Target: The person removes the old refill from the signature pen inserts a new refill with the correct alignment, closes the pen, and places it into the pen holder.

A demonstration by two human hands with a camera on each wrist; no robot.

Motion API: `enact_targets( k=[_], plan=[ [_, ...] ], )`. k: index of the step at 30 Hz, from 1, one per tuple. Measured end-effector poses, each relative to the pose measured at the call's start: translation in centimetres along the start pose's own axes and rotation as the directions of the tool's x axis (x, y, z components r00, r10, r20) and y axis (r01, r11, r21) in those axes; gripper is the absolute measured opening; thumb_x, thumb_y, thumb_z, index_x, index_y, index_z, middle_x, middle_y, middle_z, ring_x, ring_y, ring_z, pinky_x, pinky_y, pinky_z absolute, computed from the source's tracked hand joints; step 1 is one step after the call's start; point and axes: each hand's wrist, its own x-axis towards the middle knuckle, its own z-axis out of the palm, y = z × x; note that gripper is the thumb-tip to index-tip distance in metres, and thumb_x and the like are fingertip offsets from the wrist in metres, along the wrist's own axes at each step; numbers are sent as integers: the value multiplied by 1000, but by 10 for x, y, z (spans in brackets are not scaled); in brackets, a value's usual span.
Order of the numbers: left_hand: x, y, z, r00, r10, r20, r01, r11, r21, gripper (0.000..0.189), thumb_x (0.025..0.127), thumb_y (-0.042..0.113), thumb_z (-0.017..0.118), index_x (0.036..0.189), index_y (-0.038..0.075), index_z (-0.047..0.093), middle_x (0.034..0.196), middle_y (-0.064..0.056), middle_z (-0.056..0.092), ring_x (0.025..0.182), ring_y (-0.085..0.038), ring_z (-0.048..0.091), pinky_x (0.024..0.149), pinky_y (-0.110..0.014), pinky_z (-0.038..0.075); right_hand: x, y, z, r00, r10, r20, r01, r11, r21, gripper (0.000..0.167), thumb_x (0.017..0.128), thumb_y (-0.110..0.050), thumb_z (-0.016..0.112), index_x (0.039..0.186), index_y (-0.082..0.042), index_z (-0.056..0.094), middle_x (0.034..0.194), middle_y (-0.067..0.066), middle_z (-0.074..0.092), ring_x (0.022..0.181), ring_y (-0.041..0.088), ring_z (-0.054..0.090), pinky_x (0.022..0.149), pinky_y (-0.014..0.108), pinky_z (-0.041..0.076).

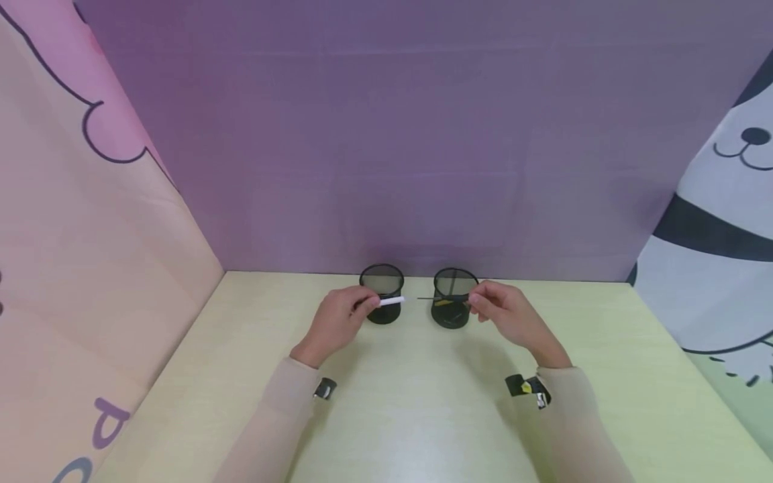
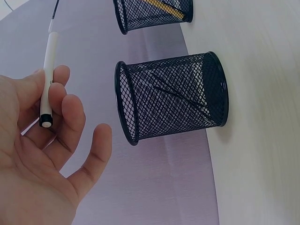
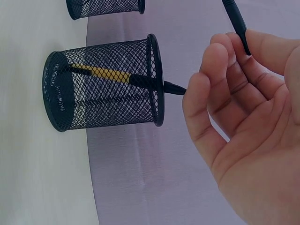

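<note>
My left hand (image 1: 343, 316) pinches a white tube (image 2: 49, 75) with a black end between thumb and fingers. The ring and little fingers stand loosely apart from it. A slim black stick (image 3: 236, 22) with a thin shaft is pinched in my right hand (image 1: 506, 310). Its pale tip points at the tube's end, and the two lie nearly in line in the left wrist view. Behind the left hand stands a black mesh cup (image 2: 171, 96) with thin dark sticks inside. Behind the right stands another mesh cup (image 3: 105, 86), which contains a black and yellow stick-shaped thing (image 3: 110, 74).
Both cups stand upright near the back edge of the pale wooden table (image 1: 410, 416). A purple cloth wall (image 1: 410, 147) rises directly behind them. Printed panels close in the left and right sides. Each wrist wears a small dark camera band.
</note>
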Motion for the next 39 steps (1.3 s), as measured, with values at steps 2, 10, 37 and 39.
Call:
enact_targets(
  k=[2, 10, 37, 39],
  plan=[
    [0, 0, 0, 1000, 0, 1, 0, 1000, -1, 14, 102, 22, 64, 100, 13, 75, 79, 4, 61, 69, -12, 51, 63, -25, 41, 0, 0, 0, 1000, 2, 2, -2, 1000, 3, 15, 106, -13, 57, 102, -2, 66, 91, 14, 67, 77, 13, 63, 72, 27, 56],
    [0, 0, 0, 1000, -7, 16, 7, 1000, 1, 13, 102, 22, 64, 101, 14, 75, 79, 4, 61, 69, -12, 50, 62, -25, 41, -1, -2, -1, 1000, 12, 4, -12, 1000, 0, 15, 106, -14, 57, 103, -2, 66, 93, 16, 67, 78, 13, 63, 72, 26, 55],
    [-5, -11, 25, 967, -61, 246, 31, 992, 125, 12, 100, 22, 67, 100, 14, 77, 98, -2, 76, 84, -14, 65, 81, -38, 55, 0, -2, 2, 999, 35, -2, -35, 999, -15, 16, 106, -16, 58, 103, -3, 66, 97, 18, 69, 80, 21, 65, 73, 26, 56],
    [-6, -13, 26, 963, -75, 257, 40, 989, 140, 13, 100, 22, 68, 101, 14, 77, 99, -2, 77, 85, -15, 65, 82, -38, 55, 0, -2, 2, 999, 37, -1, -37, 999, -13, 16, 106, -16, 58, 103, -3, 66, 97, 19, 69, 81, 23, 66, 74, 26, 56]
  ],
)
